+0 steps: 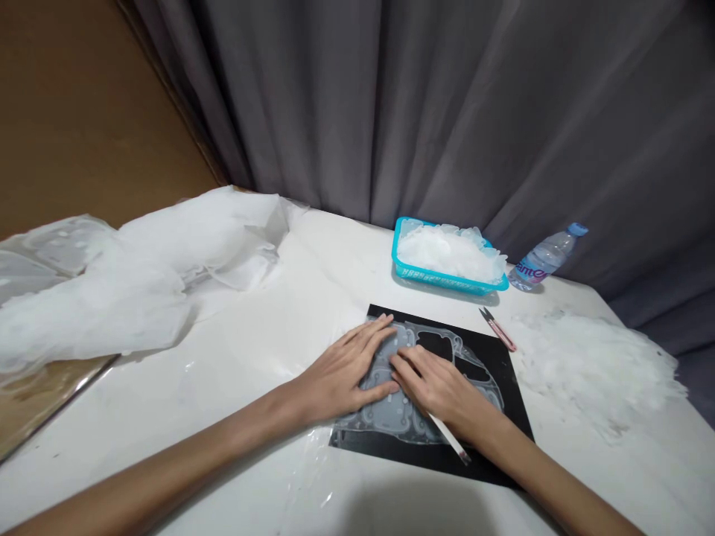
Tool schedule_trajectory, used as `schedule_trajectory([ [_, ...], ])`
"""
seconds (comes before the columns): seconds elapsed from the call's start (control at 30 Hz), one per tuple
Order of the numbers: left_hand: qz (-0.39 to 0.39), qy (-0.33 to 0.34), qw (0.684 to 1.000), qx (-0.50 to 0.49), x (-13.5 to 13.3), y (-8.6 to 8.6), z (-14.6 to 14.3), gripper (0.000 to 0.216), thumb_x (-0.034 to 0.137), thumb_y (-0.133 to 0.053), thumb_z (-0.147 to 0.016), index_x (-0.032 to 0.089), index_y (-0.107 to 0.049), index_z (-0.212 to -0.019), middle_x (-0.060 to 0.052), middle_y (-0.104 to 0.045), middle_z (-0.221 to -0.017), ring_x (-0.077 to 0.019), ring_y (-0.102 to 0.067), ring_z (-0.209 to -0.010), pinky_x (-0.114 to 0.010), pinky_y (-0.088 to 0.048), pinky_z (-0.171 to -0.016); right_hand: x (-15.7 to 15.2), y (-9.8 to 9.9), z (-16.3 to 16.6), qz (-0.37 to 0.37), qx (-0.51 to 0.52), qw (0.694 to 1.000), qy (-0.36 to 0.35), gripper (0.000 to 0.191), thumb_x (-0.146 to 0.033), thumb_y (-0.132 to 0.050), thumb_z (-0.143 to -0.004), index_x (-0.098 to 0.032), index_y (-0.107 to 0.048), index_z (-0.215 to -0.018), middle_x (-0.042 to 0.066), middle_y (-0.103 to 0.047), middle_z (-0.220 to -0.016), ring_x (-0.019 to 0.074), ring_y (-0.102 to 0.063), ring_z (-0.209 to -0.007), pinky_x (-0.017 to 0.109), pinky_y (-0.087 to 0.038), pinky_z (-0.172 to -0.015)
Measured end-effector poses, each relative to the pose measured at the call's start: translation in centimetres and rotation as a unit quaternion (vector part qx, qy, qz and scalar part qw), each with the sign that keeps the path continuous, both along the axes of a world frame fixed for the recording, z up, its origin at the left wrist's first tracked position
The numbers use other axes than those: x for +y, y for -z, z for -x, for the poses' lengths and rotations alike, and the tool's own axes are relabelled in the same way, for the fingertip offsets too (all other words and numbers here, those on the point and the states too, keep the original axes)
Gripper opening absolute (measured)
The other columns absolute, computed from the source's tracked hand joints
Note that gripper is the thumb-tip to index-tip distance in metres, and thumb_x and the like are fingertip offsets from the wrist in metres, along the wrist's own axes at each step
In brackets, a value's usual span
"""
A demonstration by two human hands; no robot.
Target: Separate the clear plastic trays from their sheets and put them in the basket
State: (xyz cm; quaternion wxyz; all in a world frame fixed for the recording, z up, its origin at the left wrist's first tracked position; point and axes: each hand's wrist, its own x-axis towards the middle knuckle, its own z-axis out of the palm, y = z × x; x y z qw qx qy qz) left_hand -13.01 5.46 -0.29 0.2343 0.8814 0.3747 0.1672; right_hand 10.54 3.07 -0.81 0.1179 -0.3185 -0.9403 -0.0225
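Observation:
A translucent plastic sheet (391, 413) with moulded outlines and cut-out openings lies on a black board (503, 465). My left hand (349, 368) rests on the sheet's left part, fingers stretched out and thumb apart, pressing it flat. Beside it, my right hand (439, 383) has its fingers curled down onto the middle of the sheet. From under that palm sticks out the rear of a slim white tool (450, 439) with a dark reddish end. Its tip is hidden by my fingers, so its kind does not show.
Pink-handled thread snips (500, 331) lie at the board's upper right corner. Behind stands a blue basket (447, 281) of white translucent pieces, next to a water bottle (547, 257). More translucent pieces (603, 368) are heaped at right; white sheeting (184, 231) covers the left.

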Motion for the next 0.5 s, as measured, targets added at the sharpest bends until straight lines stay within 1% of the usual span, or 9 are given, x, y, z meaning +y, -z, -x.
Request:
schedule_trajectory([
  [0.1,0.011,0.003,1.0,0.018,0.1,0.2,0.1,0.092,0.069,-0.048,-0.098,0.02,-0.009,-0.165,-0.016,-0.013,-0.172,-0.0338,-0.017,-0.158,-0.05,-0.023,-0.127,0.2,0.1,0.3,-0.001,0.025,1.0,0.0,0.034,-0.018,-0.041,-0.107,-0.015,-0.052,-0.139,0.017,-0.065,-0.122,0.0304,-0.062,-0.117,0.044,-0.054,-0.099],
  [0.17,0.017,0.009,0.999,0.032,0.1,0.1,0.1,0.096,0.07,-0.045,-0.098,0.019,0.0,-0.166,-0.018,-0.007,-0.172,-0.0337,-0.01,-0.159,-0.05,-0.02,-0.127,0.9,0.0,0.4,0.029,0.072,0.997,0.003,0.031,-0.021,-0.039,-0.109,-0.018,-0.056,-0.135,0.014,-0.066,-0.118,0.0287,-0.062,-0.115,0.043,-0.054,-0.097],
  [0.23,0.019,0.016,0.999,0.043,0.1,-0.1,0.0,0.097,0.071,-0.042,-0.099,0.017,0.003,-0.165,-0.019,-0.002,-0.171,-0.0339,-0.005,-0.159,-0.051,-0.018,-0.128,2.4,-0.5,0.3,0.069,0.159,0.984,0.039,0.028,-0.023,-0.038,-0.109,-0.019,-0.061,-0.124,0.012,-0.067,-0.113,0.0268,-0.063,-0.109,0.042,-0.054,-0.096],
  [0.3,0.02,0.021,0.998,0.051,0.1,-0.3,0.0,0.097,0.071,-0.039,-0.1,0.015,0.004,-0.165,-0.02,0.001,-0.171,-0.0342,-0.001,-0.159,-0.051,-0.017,-0.128,4.4,-1.1,-0.6,0.089,0.269,0.951,0.122,0.026,-0.026,-0.04,-0.108,-0.02,-0.066,-0.109,0.011,-0.067,-0.106,0.0259,-0.064,-0.102,0.041,-0.052,-0.095],
  [0.37,0.024,0.022,0.998,0.056,0.0,-0.6,0.0,0.097,0.071,-0.038,-0.1,0.013,0.003,-0.165,-0.021,0.003,-0.171,-0.0346,0.001,-0.159,-0.052,-0.016,-0.128,6.5,-1.8,-2.0,0.081,0.349,0.908,0.216,0.027,-0.032,-0.043,-0.106,-0.02,-0.066,-0.097,0.01,-0.067,-0.1,0.0259,-0.063,-0.095,0.042,-0.05,-0.092],
  [0.43,0.033,0.025,0.998,0.049,-0.1,-0.8,0.2,0.096,0.07,-0.041,-0.1,0.013,0.0,-0.165,-0.02,0.003,-0.172,-0.0353,0.0,-0.159,-0.053,-0.016,-0.128,7.7,-2.5,-3.5,0.076,0.371,0.887,0.263,0.03,-0.037,-0.046,-0.104,-0.02,-0.067,-0.092,0.009,-0.068,-0.093,0.026,-0.062,-0.089,0.041,-0.05,-0.085],
  [0.5,0.043,0.014,0.999,0.022,-0.1,-0.8,0.3,0.093,0.07,-0.047,-0.097,0.019,-0.011,-0.165,-0.017,-0.005,-0.173,-0.0361,-0.005,-0.159,-0.054,-0.019,-0.127,7.6,-3.3,-4.2,0.089,0.371,0.884,0.272,0.03,-0.04,-0.05,-0.103,-0.02,-0.069,-0.09,0.007,-0.068,-0.089,0.025,-0.063,-0.085,0.038,-0.049,-0.079],
])
